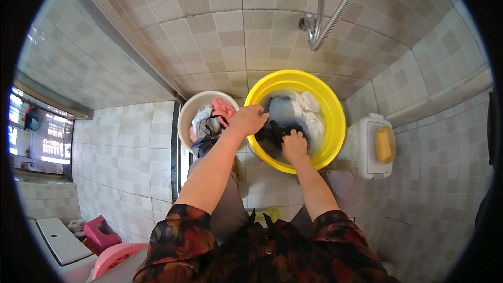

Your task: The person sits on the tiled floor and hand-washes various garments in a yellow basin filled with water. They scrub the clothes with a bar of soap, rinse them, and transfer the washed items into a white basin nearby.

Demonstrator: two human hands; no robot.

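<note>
A yellow plastic basin (337, 125) holds cloudy water and soaking clothes. Dark cloth (275, 129) lies on its near left side, and white cloth (312, 114) is bunched along the right. My left hand (248, 120) is at the basin's left rim, its curled fingertips over the dark cloth; whether they pinch any cloth is unclear. Lower in the basin, my right hand (294, 145) has its fingers bent onto the dark cloth and appears to grip it. To the left stands a whitish basin (184, 124) heaped with clothes, including a pink piece (223, 111).
A white lidded bin (375, 165) carries a yellow bar (384, 144) in a dish at right. A shower hose (342, 8) hangs from the wall valve (309, 21). At lower left are a magenta stool (100, 234) and a pink basin (114, 257). A raised threshold (176, 141) crosses the floor.
</note>
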